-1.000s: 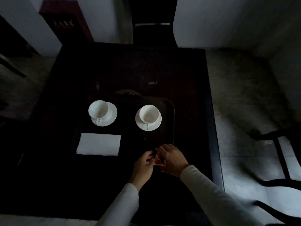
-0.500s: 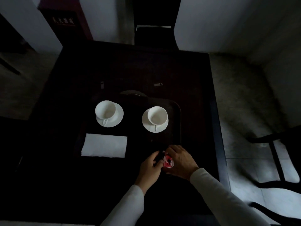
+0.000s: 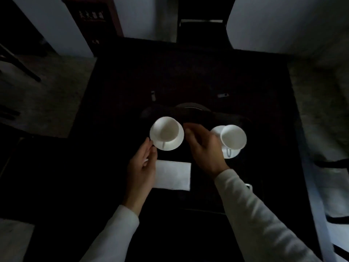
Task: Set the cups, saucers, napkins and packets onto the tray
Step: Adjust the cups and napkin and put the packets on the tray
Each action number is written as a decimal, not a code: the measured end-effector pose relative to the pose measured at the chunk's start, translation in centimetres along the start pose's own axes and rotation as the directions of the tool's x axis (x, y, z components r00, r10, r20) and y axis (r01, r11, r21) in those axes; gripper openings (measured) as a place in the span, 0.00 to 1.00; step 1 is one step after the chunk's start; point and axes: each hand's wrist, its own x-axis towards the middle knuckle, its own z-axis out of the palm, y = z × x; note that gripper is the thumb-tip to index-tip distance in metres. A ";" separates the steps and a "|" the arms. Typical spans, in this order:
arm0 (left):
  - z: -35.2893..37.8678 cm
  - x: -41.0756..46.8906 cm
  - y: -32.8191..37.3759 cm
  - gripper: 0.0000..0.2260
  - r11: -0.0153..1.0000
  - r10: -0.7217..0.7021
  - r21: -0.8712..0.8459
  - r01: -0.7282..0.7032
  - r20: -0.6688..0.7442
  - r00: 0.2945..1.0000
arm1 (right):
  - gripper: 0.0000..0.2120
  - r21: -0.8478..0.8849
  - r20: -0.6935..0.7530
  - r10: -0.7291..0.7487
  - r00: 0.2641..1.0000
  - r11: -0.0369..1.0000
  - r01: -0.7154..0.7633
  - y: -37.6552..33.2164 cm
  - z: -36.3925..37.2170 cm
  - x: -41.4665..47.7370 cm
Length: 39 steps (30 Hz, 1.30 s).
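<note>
Flanking left cup [image 3: 166,129] | left hand [image 3: 143,165], right hand [image 3: 204,148] moved up from packets | fingers apart, empty

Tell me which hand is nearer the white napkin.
Left. The left hand overlaps the napkin at its left edge; the right hand hovers beyond its upper right corner, between the two cups.

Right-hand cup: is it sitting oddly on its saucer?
Yes. The right cup sits off-centre on its saucer, overhanging the right rim; the left cup looks centred. No spill visible, though the frame is dark.
</note>
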 end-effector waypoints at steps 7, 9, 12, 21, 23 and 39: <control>0.4 3.6 -0.6 0.30 0.994 -0.109 -0.012 0.110 0.059 0.992 | 0.21 0.166 0.016 0.200 0.980 0.966 -0.200 1.4 5.5 4.4; 0.6 3.6 -1.0 0.25 0.996 -0.089 -0.001 0.089 0.063 0.994 | 0.22 0.194 0.015 0.211 0.977 0.958 -0.209 2.0 6.4 4.1; 0.4 3.6 -1.0 0.16 0.997 -0.073 0.010 0.072 0.056 0.996 | 0.22 0.239 -0.013 0.204 0.979 0.951 -0.195 2.5 6.7 3.5; -0.3 5.6 -0.3 0.34 0.999 0.043 0.028 -0.045 0.062 0.997 | 0.26 0.208 -0.113 0.151 0.982 0.970 -0.125 3.7 6.1 1.9; -0.3 5.0 -0.2 0.34 0.996 0.056 0.067 -0.055 -0.007 0.998 | 0.25 0.232 -0.104 0.142 0.984 0.966 -0.115 3.8 5.6 3.1; 1.2 4.4 -0.2 0.24 0.942 0.203 0.270 -0.198 0.012 0.979 | 0.19 0.331 -0.060 0.188 0.980 0.930 -0.158 5.1 5.6 3.1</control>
